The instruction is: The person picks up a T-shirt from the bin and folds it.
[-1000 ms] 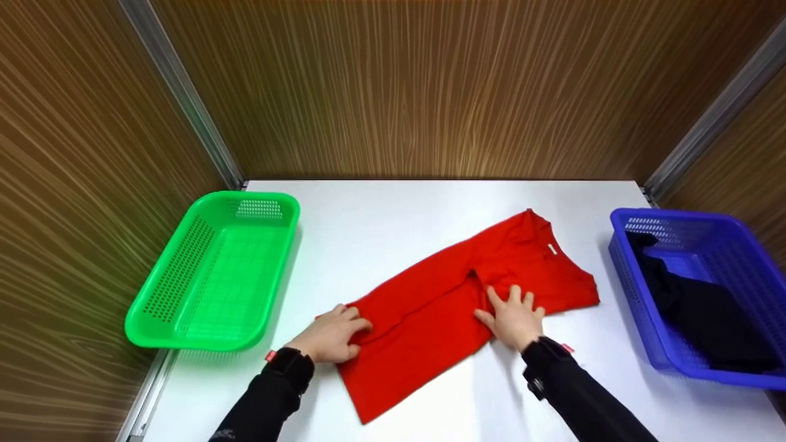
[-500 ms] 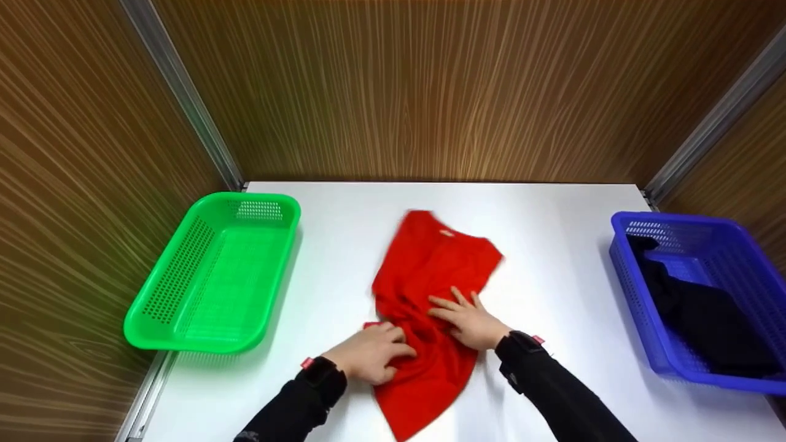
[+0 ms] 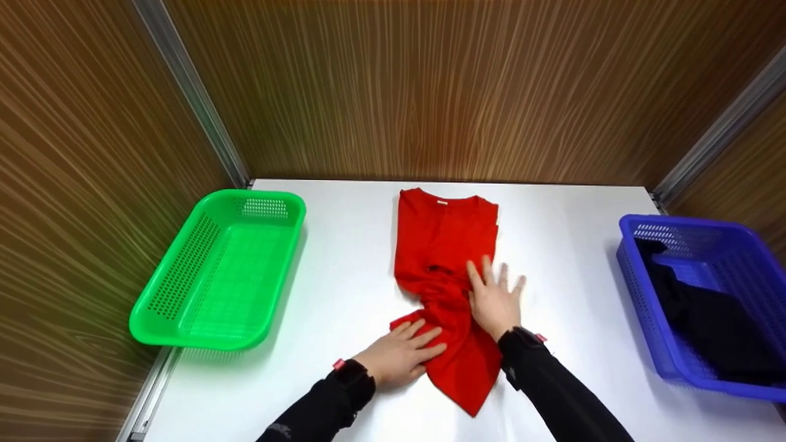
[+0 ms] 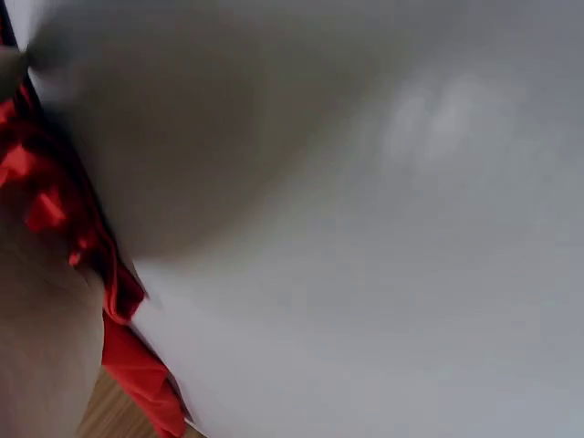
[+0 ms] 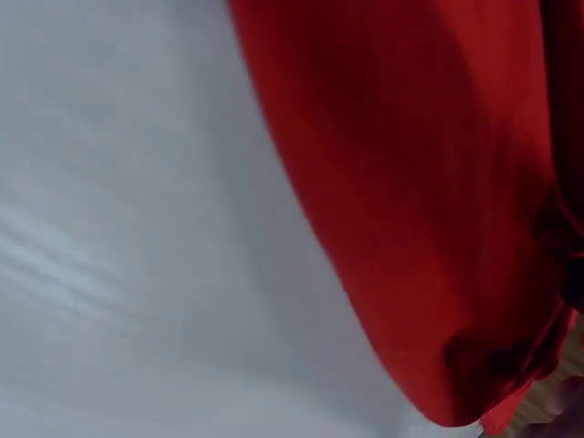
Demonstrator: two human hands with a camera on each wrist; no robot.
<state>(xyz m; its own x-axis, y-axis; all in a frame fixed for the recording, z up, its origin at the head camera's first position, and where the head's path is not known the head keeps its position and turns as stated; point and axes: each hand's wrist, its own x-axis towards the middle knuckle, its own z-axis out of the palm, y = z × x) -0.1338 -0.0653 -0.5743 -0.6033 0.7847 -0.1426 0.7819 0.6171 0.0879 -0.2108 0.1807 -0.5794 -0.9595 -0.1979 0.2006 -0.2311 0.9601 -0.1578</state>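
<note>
A red shirt [image 3: 445,236] lies on the white table, its neckline and small pale label at the far end. Its upper part is fairly flat, the middle is bunched and twisted, and the lower end tapers to a point near me. My left hand [image 3: 398,355] rests with spread fingers on the left edge of the lower part. On the right side of the bunched middle, my right hand [image 3: 496,304] touches the cloth, fingers spread. The left wrist view catches crumpled red cloth [image 4: 137,370] beside the hand; the right wrist view shows a smooth stretch of the shirt [image 5: 392,182].
A green plastic basket [image 3: 279,294] with nothing in it stands at the left. To the right is a blue basket [image 3: 642,307] holding folded black cloth [image 3: 718,325]. Wood-grain panels [image 3: 405,92] enclose the white table [image 3: 350,245] at the back and sides.
The shirt has turned from lying diagonally to pointing its neckline away from me, and has bunched in the middle. Both hands moved with it; the left shifted right and its fingers spread out.
</note>
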